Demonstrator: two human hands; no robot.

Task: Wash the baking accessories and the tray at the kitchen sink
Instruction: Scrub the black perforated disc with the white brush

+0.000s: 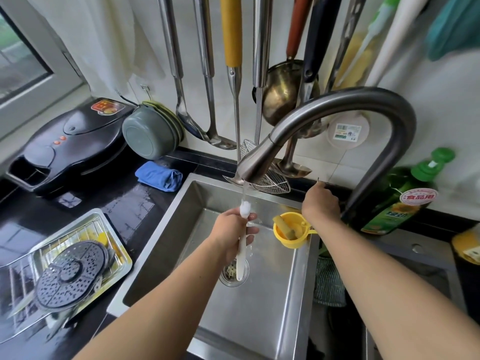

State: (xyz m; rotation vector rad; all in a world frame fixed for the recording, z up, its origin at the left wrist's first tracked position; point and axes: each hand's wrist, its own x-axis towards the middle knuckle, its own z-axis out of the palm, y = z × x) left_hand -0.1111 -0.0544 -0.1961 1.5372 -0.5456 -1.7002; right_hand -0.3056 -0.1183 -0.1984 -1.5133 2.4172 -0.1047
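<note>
My left hand (pixel 233 229) grips a white silicone brush (pixel 241 255) over the steel sink (pixel 161 229), its head up under the running water from the faucet (pixel 337 107). My right hand (pixel 322 201) reaches behind the sink to the faucet's base, fingers curled around its handle, which is mostly hidden. A metal tray (pixel 114 229) sits on the black counter at the left, holding a wire rack and a black perforated disc (pixel 70 276). A yellow cup (pixel 291 229) with a sponge in it hangs on the sink's right wall.
Ladles and a wire skimmer (pixel 270 183) hang on the wall behind the faucet. A blue cloth (pixel 158 175), a grey pot (pixel 148 133) and a black electric griddle (pixel 67 141) stand at the back left. A green detergent bottle (pixel 405 196) stands right of the faucet.
</note>
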